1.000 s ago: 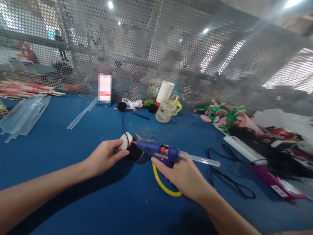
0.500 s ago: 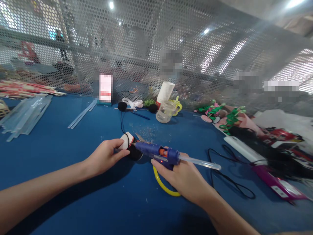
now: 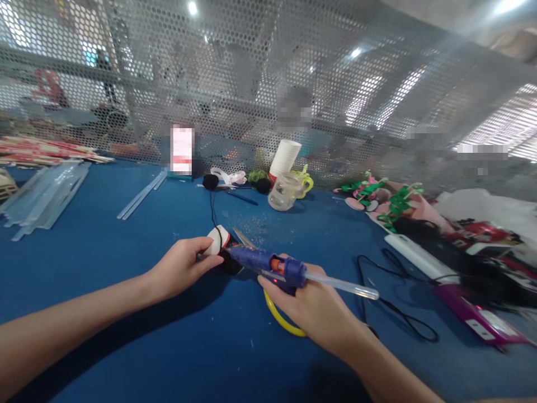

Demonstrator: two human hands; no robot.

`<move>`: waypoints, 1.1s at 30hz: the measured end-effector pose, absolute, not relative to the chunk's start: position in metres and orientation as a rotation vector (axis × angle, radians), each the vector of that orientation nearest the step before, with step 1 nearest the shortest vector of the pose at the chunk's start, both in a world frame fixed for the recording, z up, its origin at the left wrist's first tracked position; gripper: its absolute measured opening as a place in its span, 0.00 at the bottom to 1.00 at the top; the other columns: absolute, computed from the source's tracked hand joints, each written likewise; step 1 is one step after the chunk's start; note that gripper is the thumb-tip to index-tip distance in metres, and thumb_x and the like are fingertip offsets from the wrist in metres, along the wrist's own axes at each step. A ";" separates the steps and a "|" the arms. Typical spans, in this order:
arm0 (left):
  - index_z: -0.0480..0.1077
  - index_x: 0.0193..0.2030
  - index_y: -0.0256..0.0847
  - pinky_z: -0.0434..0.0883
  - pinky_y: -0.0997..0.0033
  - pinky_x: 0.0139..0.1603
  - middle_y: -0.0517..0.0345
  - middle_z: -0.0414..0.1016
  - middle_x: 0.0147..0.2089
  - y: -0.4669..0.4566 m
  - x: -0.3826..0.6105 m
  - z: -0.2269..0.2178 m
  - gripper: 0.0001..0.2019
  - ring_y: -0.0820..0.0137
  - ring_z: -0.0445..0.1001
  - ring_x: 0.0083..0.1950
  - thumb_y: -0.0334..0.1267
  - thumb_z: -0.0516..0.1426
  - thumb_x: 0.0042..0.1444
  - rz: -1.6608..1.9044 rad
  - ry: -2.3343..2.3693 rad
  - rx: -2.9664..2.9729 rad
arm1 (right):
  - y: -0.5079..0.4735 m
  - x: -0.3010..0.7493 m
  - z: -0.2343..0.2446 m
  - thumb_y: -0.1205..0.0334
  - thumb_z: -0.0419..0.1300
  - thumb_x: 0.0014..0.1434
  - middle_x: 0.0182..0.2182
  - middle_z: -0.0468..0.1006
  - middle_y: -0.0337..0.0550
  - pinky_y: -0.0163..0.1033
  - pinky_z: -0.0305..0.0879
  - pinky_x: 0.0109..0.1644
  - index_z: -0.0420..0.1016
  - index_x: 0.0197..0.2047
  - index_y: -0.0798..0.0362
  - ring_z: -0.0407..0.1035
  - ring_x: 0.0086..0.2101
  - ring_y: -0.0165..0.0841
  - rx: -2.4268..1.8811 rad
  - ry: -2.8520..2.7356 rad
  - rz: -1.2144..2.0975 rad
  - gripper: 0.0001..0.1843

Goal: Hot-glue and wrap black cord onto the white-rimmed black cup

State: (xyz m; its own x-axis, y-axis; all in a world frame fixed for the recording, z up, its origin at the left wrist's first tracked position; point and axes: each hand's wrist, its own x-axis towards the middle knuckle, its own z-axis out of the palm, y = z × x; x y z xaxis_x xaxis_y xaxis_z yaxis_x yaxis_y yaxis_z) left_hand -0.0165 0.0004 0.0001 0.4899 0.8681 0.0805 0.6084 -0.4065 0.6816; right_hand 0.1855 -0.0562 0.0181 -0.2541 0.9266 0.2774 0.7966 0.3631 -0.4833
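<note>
My right hand grips a blue hot glue gun with an orange trigger. A clear glue stick pokes out of its back, and a yellow loop hangs under it. The gun's nozzle points left at a small white, red and black plush piece on the blue table. My left hand pinches that piece from the left, thumb on its white part. A thin black cord runs from the piece toward the back.
Clear glue sticks lie at far left, two more nearer the middle. A white paper cup stack, a clear mug, black pompoms, green-pink decorations, a black cable and a purple tool crowd the back and right. Perforated mesh backs the table.
The glue gun's nozzle has dropped slightly and shifted a little left, closer onto the plush piece. My left hand keeps its hold in the same place.
</note>
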 end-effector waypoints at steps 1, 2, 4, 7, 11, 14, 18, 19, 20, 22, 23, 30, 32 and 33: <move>0.60 0.23 0.36 0.53 0.77 0.25 0.65 0.55 0.22 0.000 -0.017 0.000 0.13 0.75 0.52 0.25 0.43 0.47 0.51 0.578 1.211 2.149 | -0.056 0.185 0.017 0.61 0.50 0.52 0.23 0.73 0.40 0.36 0.60 0.28 0.67 0.27 0.52 0.67 0.25 0.32 -1.496 -2.104 0.325 0.07; 0.59 0.23 0.36 0.53 0.77 0.25 0.65 0.55 0.22 0.000 -0.017 0.000 0.13 0.75 0.52 0.25 0.43 0.47 0.51 0.578 1.210 2.149 | -0.056 0.185 0.017 0.60 0.50 0.52 0.23 0.73 0.40 0.36 0.60 0.28 0.66 0.27 0.52 0.67 0.25 0.33 -1.502 -2.102 0.322 0.07; 0.58 0.22 0.36 0.53 0.77 0.25 0.65 0.54 0.22 0.000 -0.017 0.000 0.13 0.75 0.52 0.25 0.43 0.47 0.51 0.576 1.213 2.156 | -0.056 0.185 0.017 0.61 0.51 0.51 0.23 0.73 0.40 0.36 0.61 0.28 0.67 0.27 0.52 0.67 0.24 0.32 -1.505 -2.129 0.321 0.07; 0.58 0.22 0.36 0.54 0.77 0.26 0.65 0.54 0.22 0.001 -0.018 0.001 0.13 0.75 0.52 0.25 0.43 0.47 0.52 0.569 1.202 2.169 | -0.055 0.185 0.023 0.63 0.50 0.52 0.24 0.73 0.41 0.36 0.62 0.28 0.68 0.28 0.53 0.67 0.25 0.32 -1.497 -2.177 0.301 0.08; 0.58 0.22 0.37 0.55 0.76 0.26 0.64 0.56 0.22 0.002 -0.018 0.004 0.13 0.75 0.54 0.25 0.43 0.47 0.52 0.540 1.181 2.210 | -0.053 0.189 0.031 0.65 0.49 0.52 0.26 0.75 0.47 0.39 0.62 0.30 0.71 0.31 0.55 0.69 0.29 0.37 -1.440 -2.310 0.115 0.11; 0.57 0.22 0.37 0.55 0.76 0.27 0.64 0.56 0.22 0.004 -0.019 0.005 0.12 0.74 0.56 0.25 0.42 0.48 0.51 0.543 1.179 2.256 | -0.052 0.195 0.028 0.67 0.48 0.52 0.25 0.75 0.47 0.38 0.62 0.30 0.73 0.33 0.54 0.69 0.28 0.36 -1.362 -2.418 -0.028 0.12; 0.60 0.24 0.37 0.58 0.75 0.29 0.62 0.60 0.24 0.005 -0.020 0.006 0.10 0.73 0.59 0.27 0.40 0.48 0.52 0.552 1.146 2.285 | -0.051 0.203 0.017 0.67 0.45 0.53 0.26 0.75 0.49 0.41 0.62 0.31 0.73 0.37 0.54 0.69 0.28 0.38 -1.265 -2.500 -0.141 0.16; 0.61 0.25 0.37 0.58 0.75 0.30 0.61 0.61 0.25 0.005 -0.021 0.006 0.10 0.72 0.60 0.28 0.40 0.48 0.52 0.549 1.138 2.292 | -0.051 0.205 0.015 0.68 0.44 0.54 0.27 0.75 0.50 0.42 0.62 0.31 0.73 0.38 0.54 0.69 0.28 0.38 -1.250 -2.517 -0.164 0.17; 0.62 0.26 0.36 0.59 0.75 0.30 0.61 0.62 0.26 0.005 -0.021 0.007 0.09 0.72 0.61 0.29 0.40 0.48 0.52 0.547 1.128 2.300 | -0.051 0.206 0.015 0.68 0.43 0.54 0.26 0.75 0.50 0.42 0.62 0.30 0.73 0.38 0.55 0.69 0.28 0.38 -1.250 -2.520 -0.165 0.18; 0.62 0.28 0.36 0.59 0.74 0.32 0.60 0.64 0.28 0.005 -0.022 0.008 0.09 0.71 0.63 0.30 0.39 0.48 0.53 0.538 1.095 2.316 | -0.051 0.206 0.017 0.67 0.43 0.54 0.25 0.75 0.50 0.41 0.62 0.29 0.73 0.38 0.56 0.68 0.27 0.38 -1.278 -2.502 -0.132 0.18; 0.62 0.27 0.36 0.60 0.74 0.33 0.59 0.64 0.28 0.005 -0.022 0.009 0.09 0.71 0.63 0.30 0.38 0.48 0.53 0.538 1.069 2.327 | -0.051 0.205 0.019 0.67 0.43 0.54 0.25 0.75 0.49 0.40 0.61 0.29 0.73 0.37 0.55 0.68 0.26 0.37 -1.287 -2.492 -0.115 0.18; 0.62 0.27 0.37 0.61 0.72 0.39 0.55 0.67 0.35 0.009 -0.022 0.011 0.07 0.68 0.65 0.37 0.36 0.49 0.53 0.557 0.943 2.397 | -0.051 0.193 0.028 0.64 0.50 0.51 0.18 0.71 0.43 0.35 0.59 0.23 0.73 0.28 0.56 0.65 0.21 0.32 -1.466 -2.312 0.187 0.10; 0.62 0.27 0.37 0.61 0.72 0.39 0.55 0.67 0.35 0.009 -0.023 0.010 0.07 0.68 0.66 0.37 0.36 0.49 0.53 0.558 0.936 2.405 | -0.050 0.195 0.025 0.63 0.51 0.52 0.16 0.69 0.40 0.33 0.59 0.22 0.71 0.26 0.55 0.64 0.19 0.30 -1.508 -2.235 0.257 0.10; 0.62 0.28 0.37 0.61 0.72 0.40 0.55 0.67 0.35 0.009 -0.023 0.010 0.07 0.68 0.66 0.37 0.36 0.49 0.53 0.557 0.931 2.412 | -0.049 0.196 0.024 0.62 0.50 0.52 0.14 0.67 0.38 0.33 0.58 0.21 0.71 0.25 0.55 0.63 0.18 0.30 -1.517 -2.208 0.289 0.10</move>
State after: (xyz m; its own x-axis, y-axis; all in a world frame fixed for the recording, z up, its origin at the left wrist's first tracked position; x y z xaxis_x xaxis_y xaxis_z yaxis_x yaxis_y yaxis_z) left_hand -0.0233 0.0093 0.0103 0.6838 0.7036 0.1931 0.5031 -0.6464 0.5737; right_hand 0.1961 -0.0493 0.0238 -0.2986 0.9238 0.2397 0.8311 0.3751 -0.4105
